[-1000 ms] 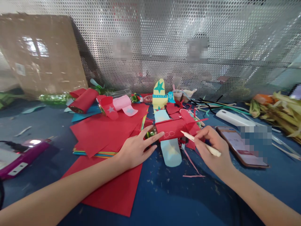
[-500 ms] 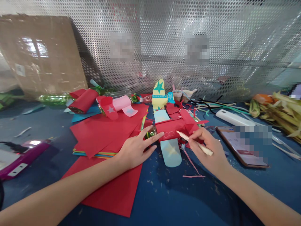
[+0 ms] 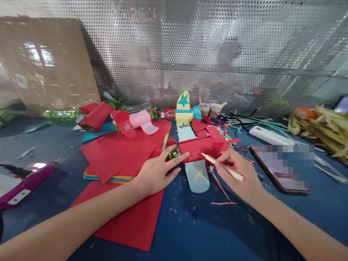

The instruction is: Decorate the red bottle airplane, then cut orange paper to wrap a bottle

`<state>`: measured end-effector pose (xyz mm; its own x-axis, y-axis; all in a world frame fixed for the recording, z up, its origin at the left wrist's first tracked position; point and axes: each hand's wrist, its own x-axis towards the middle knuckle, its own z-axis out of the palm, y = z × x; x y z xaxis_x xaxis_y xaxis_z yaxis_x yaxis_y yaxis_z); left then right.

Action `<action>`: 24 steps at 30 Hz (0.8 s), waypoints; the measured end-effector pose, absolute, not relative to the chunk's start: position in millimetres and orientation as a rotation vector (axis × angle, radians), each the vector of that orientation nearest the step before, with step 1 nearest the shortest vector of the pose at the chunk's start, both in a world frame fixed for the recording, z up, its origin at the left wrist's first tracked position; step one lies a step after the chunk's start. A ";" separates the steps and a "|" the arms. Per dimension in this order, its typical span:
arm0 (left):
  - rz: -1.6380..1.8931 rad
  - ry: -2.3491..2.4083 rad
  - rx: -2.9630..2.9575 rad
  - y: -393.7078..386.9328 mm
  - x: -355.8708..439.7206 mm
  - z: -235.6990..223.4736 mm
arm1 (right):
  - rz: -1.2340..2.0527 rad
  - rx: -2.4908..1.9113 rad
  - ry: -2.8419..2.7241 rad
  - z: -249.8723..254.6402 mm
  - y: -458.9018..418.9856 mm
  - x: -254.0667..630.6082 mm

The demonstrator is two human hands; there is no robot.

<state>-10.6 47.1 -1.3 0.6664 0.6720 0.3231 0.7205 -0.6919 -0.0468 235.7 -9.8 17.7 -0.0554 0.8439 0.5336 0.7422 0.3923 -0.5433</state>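
Note:
In the middle of the table lies a toy plane made of a green bottle wrapped in red paper (image 3: 195, 145), with pale blue paper wings (image 3: 197, 176). White looped outlines are drawn on its near side. My right hand (image 3: 237, 174) pinches a cream-coloured pen (image 3: 221, 166), its tip at the red paper just right of the loops. My left hand (image 3: 159, 171) rests with fingers spread by the plane's green bottle end (image 3: 174, 153), one fingertip touching the red paper. Behind it stands a yellow paper piece (image 3: 183, 102) with a teal star.
Red paper sheets (image 3: 130, 217) lie under my left arm. A phone (image 3: 280, 168), a white stick-like tool (image 3: 272, 136) and corn husks (image 3: 326, 128) are at right. At left are a purple power strip (image 3: 29, 185) and cardboard (image 3: 49, 65); paper-wrapped bottles (image 3: 96, 116) lie behind.
The pen tip has moved slightly left along the red paper towards the loops, with my right hand following. My left hand and the plane stay in place.

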 end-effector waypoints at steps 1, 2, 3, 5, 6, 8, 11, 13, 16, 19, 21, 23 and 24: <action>-0.425 -1.141 -2.708 47.3 -10.6 -1.4 | 0.157 -1.374 -1.827 18.1 -9.9 235.4; -0.427 -1.139 -2.706 47.5 -10.6 -1.5 | 0.156 -1.371 -1.831 18.4 -10.0 235.1; -0.429 -1.137 -2.704 47.7 -10.7 -1.6 | 0.154 -1.369 -1.835 18.5 -10.1 235.0; -0.429 -1.133 -2.700 48.0 -10.9 -2.0 | 0.154 -1.366 -1.841 18.0 -10.2 235.2; -0.428 -1.130 -2.698 48.0 -11.0 -2.2 | 0.152 -1.364 -1.842 17.6 -10.2 235.5; -0.427 -1.124 -2.695 48.0 -11.2 -2.5 | 0.157 -1.360 -1.844 16.6 -10.4 236.1; -0.427 -1.122 -2.695 47.9 -11.2 -2.6 | 0.145 -1.375 -1.826 15.9 -10.2 236.8; -0.426 -1.122 -2.699 48.1 -11.1 -2.4 | 0.117 -1.403 -1.804 16.5 -10.0 236.7; -0.414 -1.127 -2.702 48.3 -10.9 -1.9 | 0.087 -1.430 -1.765 18.9 -10.0 236.3; -0.402 -1.141 -2.698 48.4 -11.0 -1.7 | 0.089 -1.435 -1.736 21.8 -10.7 236.0; -0.399 -1.145 -2.699 48.5 -11.1 -2.0 | 0.090 -1.438 -1.719 23.1 -11.2 235.8; -0.396 -1.144 -2.703 48.8 -11.2 -2.5 | 0.088 -1.439 -1.705 23.6 -11.4 235.4; -0.396 -1.144 -2.702 48.9 -11.3 -2.8 | 0.086 -1.440 -1.701 23.5 -11.4 235.2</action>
<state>-11.3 48.9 -2.8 0.6684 0.6754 0.3115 0.7235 -0.6876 -0.0614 235.2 -11.4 23.5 0.0593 0.8246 0.5625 0.7637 0.3255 -0.5576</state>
